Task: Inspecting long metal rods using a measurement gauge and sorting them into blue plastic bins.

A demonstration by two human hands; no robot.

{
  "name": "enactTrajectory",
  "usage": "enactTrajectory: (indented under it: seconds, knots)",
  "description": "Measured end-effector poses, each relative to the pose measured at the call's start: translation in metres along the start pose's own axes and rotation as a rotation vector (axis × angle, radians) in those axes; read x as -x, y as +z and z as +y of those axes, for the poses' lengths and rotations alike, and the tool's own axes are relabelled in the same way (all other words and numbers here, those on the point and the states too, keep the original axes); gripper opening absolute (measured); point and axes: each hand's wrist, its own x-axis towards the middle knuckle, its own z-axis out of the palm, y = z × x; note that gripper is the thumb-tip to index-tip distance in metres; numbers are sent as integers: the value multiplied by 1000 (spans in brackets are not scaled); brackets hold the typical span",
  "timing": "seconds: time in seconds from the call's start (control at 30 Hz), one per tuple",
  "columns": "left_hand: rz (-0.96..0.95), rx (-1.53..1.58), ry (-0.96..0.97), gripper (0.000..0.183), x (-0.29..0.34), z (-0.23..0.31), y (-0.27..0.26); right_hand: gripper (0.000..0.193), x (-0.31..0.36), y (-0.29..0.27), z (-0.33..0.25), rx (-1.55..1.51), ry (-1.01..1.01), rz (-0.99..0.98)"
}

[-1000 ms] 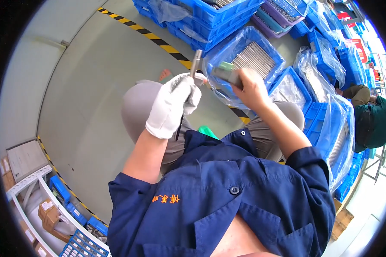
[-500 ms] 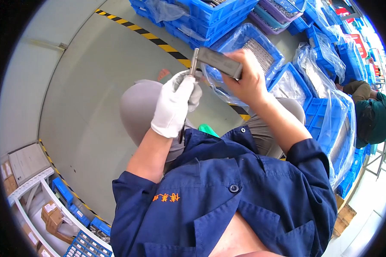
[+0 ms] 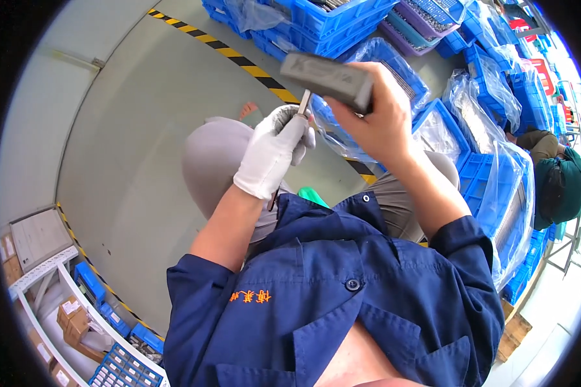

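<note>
A smooth grey-green concrete floor [image 3: 142, 148] fills the left and middle of the frame. A yellow-and-black hazard stripe [image 3: 232, 57] runs across it from the top centre down toward the right, and a second such stripe [image 3: 90, 271] crosses the lower left. Beyond the upper stripe, along the top and right of the frame, blue plastic crates [image 3: 342, 22] stand on the floor in stacks and rows, several lined with clear plastic bags [image 3: 510, 187] and filled with thin metal parts. A purple crate [image 3: 413, 29] sits among them at the top. In the lower left corner a white metal shelf rack [image 3: 45, 303] stands on the floor, carrying cardboard boxes [image 3: 71, 316] and small blue bins [image 3: 87, 284].
</note>
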Motion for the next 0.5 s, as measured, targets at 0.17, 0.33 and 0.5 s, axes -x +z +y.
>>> enactTrajectory:
  seconds: [0.17, 0.33, 0.5]
  knots:
    - [80, -87, 51, 16, 4, -10, -1, 42, 25, 13, 28, 8, -88, -36]
    - [54, -22, 69, 20, 1, -14, -11, 32, 60, 10, 57, 143, 120, -198]
    - [114, -202, 43, 23, -1, -17, -9, 32, 25, -1, 28, 102, 92, -31]
